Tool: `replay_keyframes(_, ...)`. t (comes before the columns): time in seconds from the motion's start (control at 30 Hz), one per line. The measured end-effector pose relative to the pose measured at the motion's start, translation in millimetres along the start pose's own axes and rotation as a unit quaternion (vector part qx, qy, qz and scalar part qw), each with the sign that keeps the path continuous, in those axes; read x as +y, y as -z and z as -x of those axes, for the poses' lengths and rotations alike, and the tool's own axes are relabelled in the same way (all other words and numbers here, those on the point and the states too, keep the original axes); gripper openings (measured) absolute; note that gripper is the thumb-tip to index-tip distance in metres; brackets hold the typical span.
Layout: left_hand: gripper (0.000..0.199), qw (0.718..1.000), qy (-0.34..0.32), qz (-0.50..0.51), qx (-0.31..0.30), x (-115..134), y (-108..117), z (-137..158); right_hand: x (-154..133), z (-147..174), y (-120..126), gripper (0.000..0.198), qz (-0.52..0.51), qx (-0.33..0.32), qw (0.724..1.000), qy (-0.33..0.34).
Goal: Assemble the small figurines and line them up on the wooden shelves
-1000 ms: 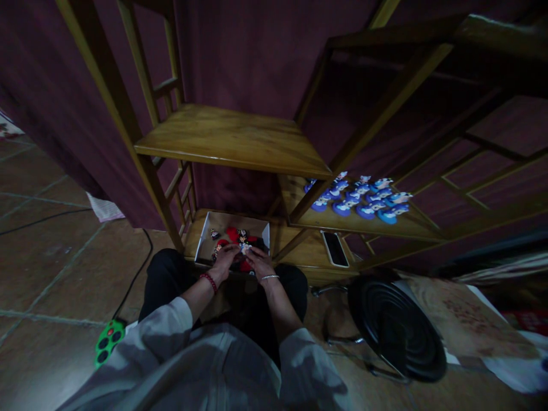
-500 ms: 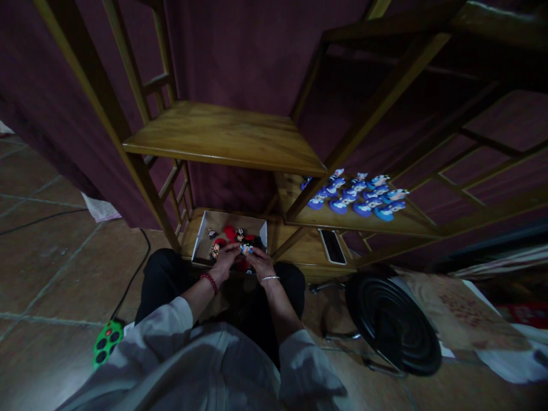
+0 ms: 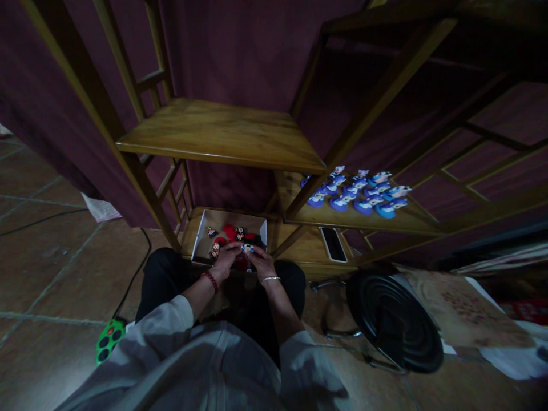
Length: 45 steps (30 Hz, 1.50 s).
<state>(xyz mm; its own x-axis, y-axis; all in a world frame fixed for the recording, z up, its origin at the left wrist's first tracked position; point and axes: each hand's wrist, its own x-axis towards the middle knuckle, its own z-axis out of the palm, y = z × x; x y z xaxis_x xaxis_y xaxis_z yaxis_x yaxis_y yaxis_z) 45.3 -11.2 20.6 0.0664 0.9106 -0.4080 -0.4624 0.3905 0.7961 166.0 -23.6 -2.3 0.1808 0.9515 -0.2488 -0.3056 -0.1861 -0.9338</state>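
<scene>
One small figure [image 3: 247, 248] has shifted slightly since a second ago; your left hand [image 3: 224, 261] and right hand [image 3: 262, 264], angled inward, pinch it above the near side of one box [image 3: 205, 227], with one phone [image 3: 333, 244] right of that box.

Wooden shelving [image 3: 222, 130] fronts a purple curtain [image 3: 231, 57] beside dim floor tiles [image 3: 47, 268].

Upper wooden shelf [image 3: 222, 131]: bare top, accessible over front edge. Shallow open box [image 3: 198, 235]: free floor at rear left corner; red figurines [image 3: 240, 233] obstructing middle. Lower right shelf [image 3: 306, 215]: narrow bare strip along front edge; blue-purple figurines [image 3: 342, 201] crowded behind; wooden post [image 3: 363, 123] crossing left end.
</scene>
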Motion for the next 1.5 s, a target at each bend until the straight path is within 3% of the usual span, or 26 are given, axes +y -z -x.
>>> replay_keyframes(0.47,0.020,0.999,0.007,-0.034,-0.001,-5,-2,-4,-5,3,3,0.042,0.036,-0.005,0.999,0.011)
replay_keyframes(1.07,0.021,0.999,-0.001,-0.049,0.007,-14,-6,-8,3,0,10,0.052,0.023,0.075,0.997,-0.011)
replay_keyframes(1.37,0.004,0.994,0.018,-0.111,0.010,-19,-9,-14,7,-7,19,0.050,0.024,0.114,0.993,0.014)
replay_keyframes(1.5,0.009,0.988,0.007,-0.153,0.015,-27,-10,-20,3,-7,22,0.053,0.018,0.126,0.991,0.028)
